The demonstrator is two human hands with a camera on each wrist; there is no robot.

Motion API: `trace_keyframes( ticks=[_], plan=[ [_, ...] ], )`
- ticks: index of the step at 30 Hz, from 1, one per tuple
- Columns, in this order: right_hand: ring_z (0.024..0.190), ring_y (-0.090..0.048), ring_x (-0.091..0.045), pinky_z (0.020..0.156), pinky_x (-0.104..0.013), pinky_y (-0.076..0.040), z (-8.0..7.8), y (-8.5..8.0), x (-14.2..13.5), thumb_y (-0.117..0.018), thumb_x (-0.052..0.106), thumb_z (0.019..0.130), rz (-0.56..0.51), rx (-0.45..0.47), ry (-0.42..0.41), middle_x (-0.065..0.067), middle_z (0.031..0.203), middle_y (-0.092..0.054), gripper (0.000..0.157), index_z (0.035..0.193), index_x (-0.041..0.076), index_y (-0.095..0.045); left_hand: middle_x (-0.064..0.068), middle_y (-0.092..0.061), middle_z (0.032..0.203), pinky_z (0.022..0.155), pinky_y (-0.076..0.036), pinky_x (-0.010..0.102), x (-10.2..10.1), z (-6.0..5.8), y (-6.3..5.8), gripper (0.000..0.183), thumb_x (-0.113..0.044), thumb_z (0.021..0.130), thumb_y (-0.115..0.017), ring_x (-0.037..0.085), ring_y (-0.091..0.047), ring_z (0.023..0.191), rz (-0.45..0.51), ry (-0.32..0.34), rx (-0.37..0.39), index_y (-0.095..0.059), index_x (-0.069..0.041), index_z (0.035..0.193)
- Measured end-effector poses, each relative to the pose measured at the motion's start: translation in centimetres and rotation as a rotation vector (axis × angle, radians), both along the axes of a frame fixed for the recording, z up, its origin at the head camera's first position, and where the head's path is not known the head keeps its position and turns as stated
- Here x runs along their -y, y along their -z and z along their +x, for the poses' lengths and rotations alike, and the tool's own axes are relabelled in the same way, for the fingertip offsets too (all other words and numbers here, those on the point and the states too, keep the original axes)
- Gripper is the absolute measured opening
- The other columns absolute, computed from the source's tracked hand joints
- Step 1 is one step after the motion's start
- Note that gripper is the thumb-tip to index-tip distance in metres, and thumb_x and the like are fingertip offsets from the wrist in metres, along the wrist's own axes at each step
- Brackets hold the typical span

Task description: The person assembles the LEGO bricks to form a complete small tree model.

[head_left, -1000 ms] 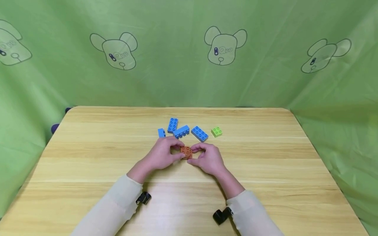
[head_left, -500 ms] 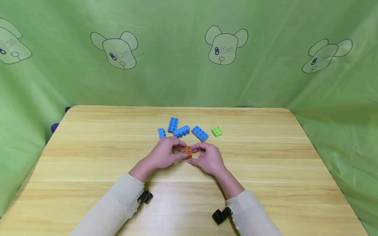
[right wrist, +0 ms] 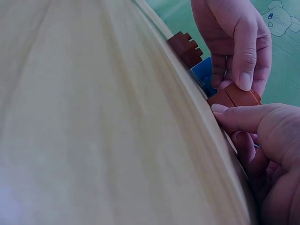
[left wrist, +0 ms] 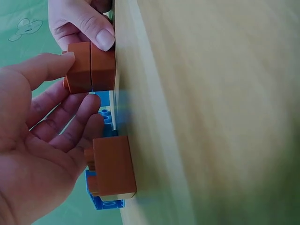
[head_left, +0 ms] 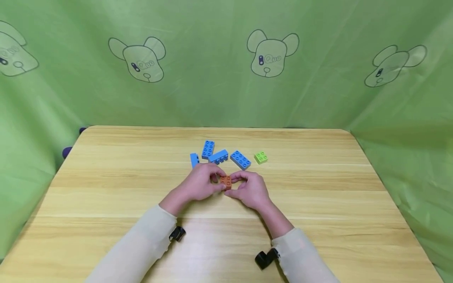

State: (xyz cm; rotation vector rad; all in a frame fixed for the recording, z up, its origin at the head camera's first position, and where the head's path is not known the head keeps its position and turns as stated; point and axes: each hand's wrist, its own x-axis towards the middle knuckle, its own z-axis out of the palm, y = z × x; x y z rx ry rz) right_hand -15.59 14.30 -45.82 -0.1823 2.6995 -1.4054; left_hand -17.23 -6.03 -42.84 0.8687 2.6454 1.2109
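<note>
The green curtain [head_left: 205,102] bears mouse-head emblems [head_left: 267,70] whose small lettering [head_left: 272,59] is too blurred to read.

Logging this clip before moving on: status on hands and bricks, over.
Left hand pinches upper orange brick; right hand holds lower orange brick. Both stacked, studs up. Third orange brick beside left hand, apparently not blocking.

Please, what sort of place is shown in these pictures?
Probably a recording booth: printed green curtains hang behind and beside a wooden table, and black devices sit at both sleeves.
</note>
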Motion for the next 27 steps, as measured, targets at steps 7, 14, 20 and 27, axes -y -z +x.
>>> trace_keyframes(
  ticks=[7, 14, 20, 27],
  plan=[
    [0.062, -0.06, -0.017, 0.054, -0.031, -0.05, 0.1, 0.0, -0.1, -0.094, 0.014, 0.068, -0.027, -0.001, 0.005, 0.002, 0.093, -0.07, 0.036, 0.099, 0.013, -0.075, 0.0, -0.067, 0.092, 0.066, -0.05, 0.026, -0.2, -0.1, 0.2, 0.026, -0.012, 0.082, -0.083, 0.012, -0.059, 0.075, -0.016, -0.011, 0.009, -0.075, -0.005, 0.106],
    [0.061, -0.06, -0.017, 0.052, -0.03, -0.049, 0.1, 0.3, 0.0, -0.094, 0.014, 0.068, -0.036, -0.008, -0.008, 0.001, 0.095, -0.07, 0.037, 0.1, 0.014, -0.076, 0.0, -0.067, 0.094, 0.069, -0.05, 0.027, 0.1, 0.1, 0.2, 0.029, -0.016, 0.084, -0.083, 0.019, -0.062, 0.08, -0.061, -0.013, -0.02, -0.074, -0.006, 0.109],
    [0.06, -0.059, -0.017, 0.051, -0.03, -0.049, 0.3, 0.5, 0.0, -0.094, 0.015, 0.069, -0.028, -0.008, -0.005, 0.001, 0.097, -0.07, 0.037, 0.102, 0.014, -0.076, 0.007, -0.069, 0.109, 0.087, -0.05, 0.034, 1.0, 0.4, -0.4, 0.043, -0.025, 0.084, -0.083, 0.023, -0.063, 0.098, -0.112, -0.025, -0.073, -0.071, -0.003, 0.118],
    [0.062, -0.06, -0.017, 0.054, -0.032, -0.051, 0.3, 0.3, 0.0, -0.094, 0.013, 0.068, -0.031, -0.015, -0.017, -0.003, 0.103, -0.069, 0.045, 0.108, 0.013, -0.074, 0.008, -0.069, 0.105, 0.085, -0.051, 0.035, 3.5, 1.0, -0.9, 0.041, -0.021, 0.082, -0.084, 0.022, -0.063, 0.091, -0.139, -0.115, -0.073, -0.07, -0.002, 0.116]
  ],
)
